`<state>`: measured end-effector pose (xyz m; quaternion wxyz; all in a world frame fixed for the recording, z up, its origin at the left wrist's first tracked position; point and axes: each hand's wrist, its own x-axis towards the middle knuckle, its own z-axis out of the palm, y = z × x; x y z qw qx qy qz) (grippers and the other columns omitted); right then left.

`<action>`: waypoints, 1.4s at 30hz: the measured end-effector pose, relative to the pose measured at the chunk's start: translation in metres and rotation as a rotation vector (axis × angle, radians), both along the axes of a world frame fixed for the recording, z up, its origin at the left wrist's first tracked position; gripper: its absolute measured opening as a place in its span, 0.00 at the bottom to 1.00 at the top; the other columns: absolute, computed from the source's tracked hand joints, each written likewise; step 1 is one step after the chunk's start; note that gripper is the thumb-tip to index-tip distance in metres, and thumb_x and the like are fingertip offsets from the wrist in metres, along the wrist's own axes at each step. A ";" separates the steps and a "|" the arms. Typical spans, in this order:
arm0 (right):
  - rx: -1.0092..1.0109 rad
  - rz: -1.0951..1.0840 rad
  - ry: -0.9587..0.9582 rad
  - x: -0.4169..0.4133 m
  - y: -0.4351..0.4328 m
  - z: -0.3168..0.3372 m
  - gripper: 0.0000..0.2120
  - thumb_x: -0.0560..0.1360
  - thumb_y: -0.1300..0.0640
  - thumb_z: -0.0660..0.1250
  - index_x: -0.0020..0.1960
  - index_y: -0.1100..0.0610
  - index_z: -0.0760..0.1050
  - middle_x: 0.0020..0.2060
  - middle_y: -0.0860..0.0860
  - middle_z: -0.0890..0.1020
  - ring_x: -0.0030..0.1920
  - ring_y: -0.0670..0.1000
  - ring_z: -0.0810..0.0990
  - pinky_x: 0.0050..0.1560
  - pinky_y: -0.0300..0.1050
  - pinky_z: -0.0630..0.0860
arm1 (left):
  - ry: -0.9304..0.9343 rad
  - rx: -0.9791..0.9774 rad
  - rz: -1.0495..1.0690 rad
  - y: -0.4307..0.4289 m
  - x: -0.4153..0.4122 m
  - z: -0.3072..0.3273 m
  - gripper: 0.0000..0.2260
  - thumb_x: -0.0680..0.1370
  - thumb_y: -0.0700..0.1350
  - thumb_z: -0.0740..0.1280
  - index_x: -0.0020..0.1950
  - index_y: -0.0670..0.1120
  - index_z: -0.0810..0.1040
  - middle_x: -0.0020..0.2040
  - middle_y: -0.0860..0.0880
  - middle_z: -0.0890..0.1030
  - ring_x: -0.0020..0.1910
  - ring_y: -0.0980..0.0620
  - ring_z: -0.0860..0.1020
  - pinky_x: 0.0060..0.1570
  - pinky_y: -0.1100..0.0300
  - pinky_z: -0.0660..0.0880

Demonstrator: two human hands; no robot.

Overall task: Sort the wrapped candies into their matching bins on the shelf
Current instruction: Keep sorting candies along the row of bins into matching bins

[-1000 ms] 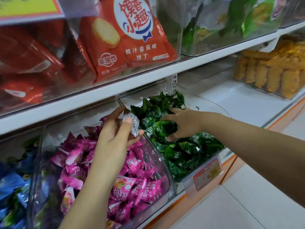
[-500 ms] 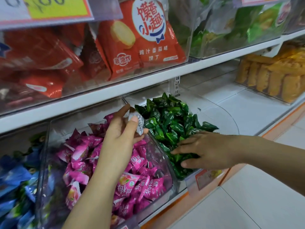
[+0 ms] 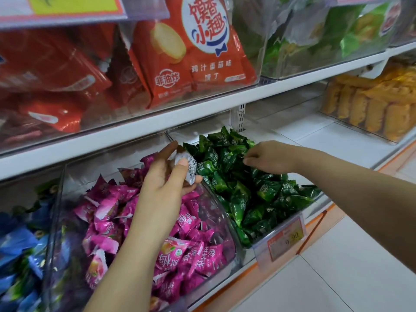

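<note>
Shop shelf (image 3: 315, 136), clear bins. Left hand (image 3: 166, 176) pinches small white-backed wrapped candy (image 3: 189, 168) over the wall between pink-candy bin (image 3: 221, 221) and green-candy bin (image 3: 246, 251). Right hand (image 3: 267, 157) curled in the green pile, grip unclear. Risk: candy slips, lands wrong side.

I see red snack bags (image 3: 198, 64) along the upper shelf's (image 3: 202, 113) left, green bags (image 3: 337, 30) at its right end, yellow snacks (image 3: 371, 109) below.

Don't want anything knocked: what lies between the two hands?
Head view: only heaped green candies lie between the left hand, pinching a candy, and the right hand.
</note>
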<state>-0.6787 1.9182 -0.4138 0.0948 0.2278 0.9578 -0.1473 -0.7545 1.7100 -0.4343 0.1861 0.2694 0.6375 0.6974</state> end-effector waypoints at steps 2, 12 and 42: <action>-0.017 -0.002 -0.173 -0.011 -0.001 -0.004 0.25 0.82 0.44 0.50 0.70 0.59 0.68 0.70 0.56 0.69 0.68 0.55 0.68 0.66 0.46 0.63 | 0.003 -0.017 0.005 -0.001 0.000 0.001 0.16 0.81 0.45 0.60 0.67 0.45 0.71 0.56 0.37 0.68 0.41 0.54 0.83 0.44 0.66 0.78; -0.031 0.077 -0.330 -0.016 -0.014 -0.010 0.29 0.80 0.41 0.52 0.77 0.52 0.53 0.76 0.51 0.56 0.75 0.53 0.55 0.72 0.49 0.53 | 0.007 -0.012 0.021 0.001 0.001 0.000 0.08 0.81 0.45 0.60 0.57 0.53 0.75 0.33 0.52 0.75 0.43 0.54 0.83 0.44 0.66 0.79; -0.134 0.119 -0.415 0.017 -0.022 -0.005 0.29 0.77 0.33 0.47 0.74 0.43 0.58 0.75 0.46 0.59 0.75 0.50 0.55 0.73 0.54 0.50 | 0.031 -0.046 0.038 -0.001 0.001 -0.001 0.16 0.81 0.45 0.59 0.69 0.47 0.70 0.35 0.57 0.76 0.44 0.55 0.84 0.50 0.60 0.78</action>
